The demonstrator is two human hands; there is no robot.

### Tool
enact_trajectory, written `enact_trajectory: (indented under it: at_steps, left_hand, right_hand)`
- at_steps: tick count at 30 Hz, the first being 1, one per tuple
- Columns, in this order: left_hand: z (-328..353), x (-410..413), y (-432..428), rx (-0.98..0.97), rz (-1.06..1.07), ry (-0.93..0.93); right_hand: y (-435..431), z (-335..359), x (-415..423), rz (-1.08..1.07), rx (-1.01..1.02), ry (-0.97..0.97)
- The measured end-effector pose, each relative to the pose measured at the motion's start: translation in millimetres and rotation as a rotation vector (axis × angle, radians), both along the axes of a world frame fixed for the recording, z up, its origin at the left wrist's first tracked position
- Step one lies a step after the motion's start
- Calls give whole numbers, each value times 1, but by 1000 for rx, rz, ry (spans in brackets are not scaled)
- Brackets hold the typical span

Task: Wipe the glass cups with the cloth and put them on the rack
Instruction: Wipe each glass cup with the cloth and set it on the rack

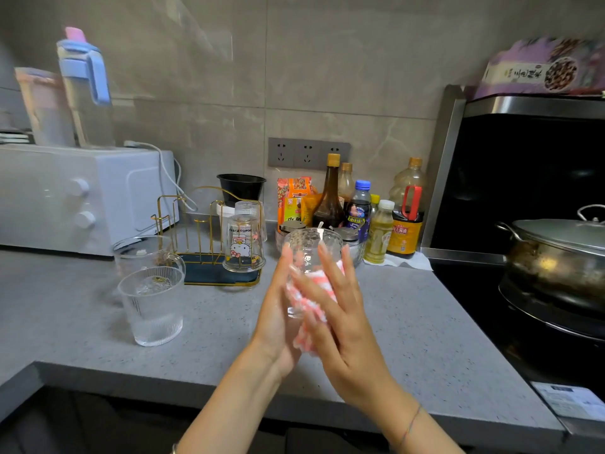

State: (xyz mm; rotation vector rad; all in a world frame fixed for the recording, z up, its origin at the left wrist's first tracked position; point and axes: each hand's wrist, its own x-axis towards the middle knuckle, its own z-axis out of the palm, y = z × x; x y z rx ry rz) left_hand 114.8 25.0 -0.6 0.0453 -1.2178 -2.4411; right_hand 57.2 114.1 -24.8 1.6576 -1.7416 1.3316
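Note:
I hold a clear textured glass cup (311, 249) above the grey counter (409, 322). My left hand (276, 312) grips its left side. My right hand (340, 319) holds a pink-and-white cloth (311, 291) against its right side, fingers spread over it. The gold wire rack (183, 224) with a dark blue tray stands just behind and to the left. On it are two upturned glasses: a cartoon-cat glass (244, 247) and a plain one (250, 208) behind it. A ribbed glass (152, 306) and a handled glass mug (144, 253) stand upright on the counter to the left.
A white countertop oven (82, 198) sits at the back left with jugs on top. Sauce and oil bottles (379, 224) and a black bowl (242, 188) line the wall. A lidded pot (556, 253) stands on the stove at the right. The counter's front edge (163, 385) runs below my arms.

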Motion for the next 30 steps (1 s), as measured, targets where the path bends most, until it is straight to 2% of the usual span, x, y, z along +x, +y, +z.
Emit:
enact_trajectory:
  at_steps: [4, 8, 11, 15, 22, 30]
  left_hand:
    - [1, 0, -2, -22, -36, -28]
    - [-5, -1, -2, 1, -82, -87]
    - [-6, 0, -1, 45, -111, -58]
    - [-11, -1, 0, -12, -60, -25]
    - [-7, -3, -7, 109, 2, 24]
    - [-3, 0, -1, 10, -35, 3]
  right_hand:
    - [-2, 19, -11, -51, -38, -26]
    - [-3, 34, -25, -34, -42, -174]
    - [-6, 34, -26, -33, -27, -255]
    - [-8, 25, -20, 7, -42, -255]
    - [-3, -5, 9, 74, -12, -176]
    - [-4, 7, 3, -33, -54, -75]
